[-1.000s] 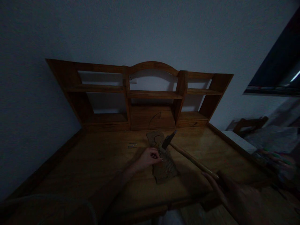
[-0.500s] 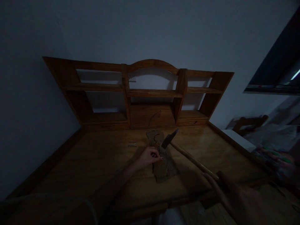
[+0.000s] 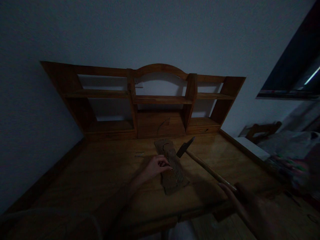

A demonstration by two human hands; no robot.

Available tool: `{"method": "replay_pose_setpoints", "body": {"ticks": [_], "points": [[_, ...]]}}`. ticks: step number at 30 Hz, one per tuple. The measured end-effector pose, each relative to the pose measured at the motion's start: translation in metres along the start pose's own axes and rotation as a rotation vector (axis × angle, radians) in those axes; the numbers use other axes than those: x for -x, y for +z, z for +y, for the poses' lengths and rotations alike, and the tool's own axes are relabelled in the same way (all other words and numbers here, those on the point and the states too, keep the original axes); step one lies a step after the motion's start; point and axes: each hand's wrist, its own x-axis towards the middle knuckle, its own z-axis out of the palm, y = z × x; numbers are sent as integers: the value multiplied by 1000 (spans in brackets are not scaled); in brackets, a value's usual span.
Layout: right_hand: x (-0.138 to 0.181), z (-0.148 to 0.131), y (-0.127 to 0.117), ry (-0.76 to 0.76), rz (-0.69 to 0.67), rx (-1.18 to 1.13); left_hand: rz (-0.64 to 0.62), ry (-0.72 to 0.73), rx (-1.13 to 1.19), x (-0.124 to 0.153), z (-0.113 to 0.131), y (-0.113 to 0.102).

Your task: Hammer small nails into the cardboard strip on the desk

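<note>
A hammer point(image 3: 205, 166) with a long wooden handle is in my right hand point(image 3: 247, 200), whose fingers are wrapped round the handle. Its dark head is raised a little to the right of a rough piece of wood point(image 3: 172, 183) lying on the desk. My left hand point(image 3: 157, 165) rests over the wood's left edge, thumb and forefinger pinched together on a small nail point(image 3: 171, 169), of which only a glint shows at the fingertips. Several loose nails point(image 3: 139, 154) lie on the desk to the left of the wood.
The wooden desk point(image 3: 107, 176) carries a shelf unit point(image 3: 160, 99) along its back edge, against the wall. At the right stand a chair point(image 3: 265, 130), a white surface point(image 3: 251, 147) and plastic bags point(image 3: 287, 146). The room is dim.
The hammer head has moved slightly to the right, away from the left hand. My left hand keeps its pinch over the wood. The whole view has shifted a little.
</note>
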Motion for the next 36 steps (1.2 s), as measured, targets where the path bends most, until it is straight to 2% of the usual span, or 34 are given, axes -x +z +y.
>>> {"method": "replay_pose_setpoints", "body": {"ticks": [3, 7, 9, 12, 17, 21, 26, 30, 34, 36], "points": [[-9, -4, -9, 37, 31, -82, 11, 15, -23, -1, -1, 1], [-24, -14, -24, 240, 61, -195, -9, 38, 22, -1, -2, 3], [-28, -19, -28, 277, 69, -228, -7, 23, 55, 0, -3, 5], [-32, -24, -31, 254, 86, -249, -8, -55, 114, 1, -6, 7], [-34, -28, -32, 130, 77, -272, -9, -178, 197, 2, -10, 9], [-33, -26, -34, 125, 48, -245, -32, -153, 188, 2, -7, 7], [-28, -23, -29, 220, 73, -228, -40, -170, 201, 2, -8, 8], [-27, -27, -24, 177, 59, -266, -24, -212, 188, 2, -13, 9], [-27, -29, -27, 142, 18, -288, -32, -187, 138, 1, -14, 9], [-27, -27, -28, 141, 39, -287, -33, -179, 116, 0, -13, 9]]}}
